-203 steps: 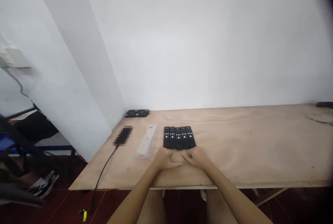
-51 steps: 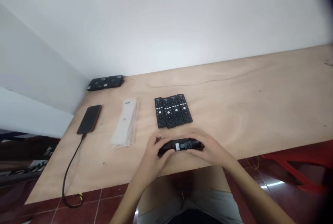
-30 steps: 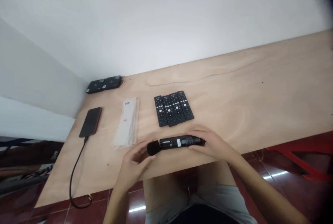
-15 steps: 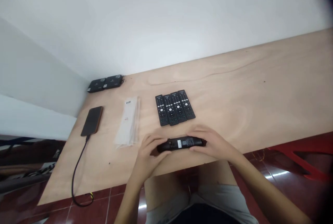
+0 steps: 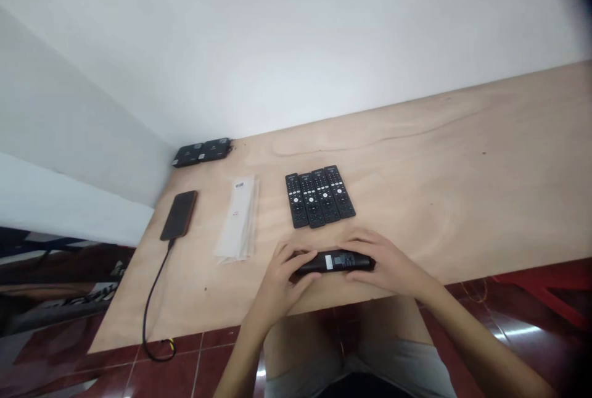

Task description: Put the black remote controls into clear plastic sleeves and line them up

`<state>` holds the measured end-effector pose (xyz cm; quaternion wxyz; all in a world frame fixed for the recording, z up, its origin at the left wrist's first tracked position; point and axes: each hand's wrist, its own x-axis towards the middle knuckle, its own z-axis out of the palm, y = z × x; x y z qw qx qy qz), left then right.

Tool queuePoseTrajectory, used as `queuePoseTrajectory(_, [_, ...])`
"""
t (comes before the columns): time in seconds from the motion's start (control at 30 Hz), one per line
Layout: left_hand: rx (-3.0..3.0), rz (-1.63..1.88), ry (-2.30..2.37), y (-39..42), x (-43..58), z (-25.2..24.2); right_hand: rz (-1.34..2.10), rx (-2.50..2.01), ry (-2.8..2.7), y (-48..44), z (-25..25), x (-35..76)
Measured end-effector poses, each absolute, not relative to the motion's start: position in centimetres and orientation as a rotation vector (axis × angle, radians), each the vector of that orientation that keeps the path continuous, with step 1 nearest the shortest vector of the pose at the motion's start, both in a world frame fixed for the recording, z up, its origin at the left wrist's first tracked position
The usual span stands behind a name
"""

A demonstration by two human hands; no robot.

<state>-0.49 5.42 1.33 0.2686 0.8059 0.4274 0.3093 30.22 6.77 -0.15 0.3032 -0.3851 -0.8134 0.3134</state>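
Observation:
A black remote control point(image 5: 340, 260) lies face down near the table's front edge, its back with a white label turned up. My left hand point(image 5: 287, 277) grips its left end between thumb and fingers, covering that end. Around the right end, my right hand point(image 5: 386, 262) is closed with the thumb on the near side and fingers on the far side. Just beyond my hands, several more black remotes point(image 5: 319, 197) lie side by side, buttons up. Left of them rests a stack of translucent plastic sleeves point(image 5: 238, 219).
A phone point(image 5: 179, 215) with a black cable point(image 5: 147, 315) hanging over the front edge lies at the left of the wooden table point(image 5: 439, 207). Two black boxes point(image 5: 215, 149) stand by the wall at the back left. A red object point(image 5: 550, 293) is beyond the edge at lower right.
The whole view has shifted a little, moving the scene rightward. My left thumb and fingers now cover the remote's left end, where a recess showed before. Both hands remain on the remote.

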Motion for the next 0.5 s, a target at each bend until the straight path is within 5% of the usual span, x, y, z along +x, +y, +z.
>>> queuePoseTrajectory(0.27, [2.405, 0.981, 1.692, 6.5, -11.8, 3.4, 0.868, -1.076, -2.064, 6.4, 0.6, 30.1])
queuePoseTrajectory(0.5, [2.574, 0.886, 1.676, 8.3, -16.2, 3.2, 0.83, -1.192, -1.937, 6.2, 0.2, 30.2])
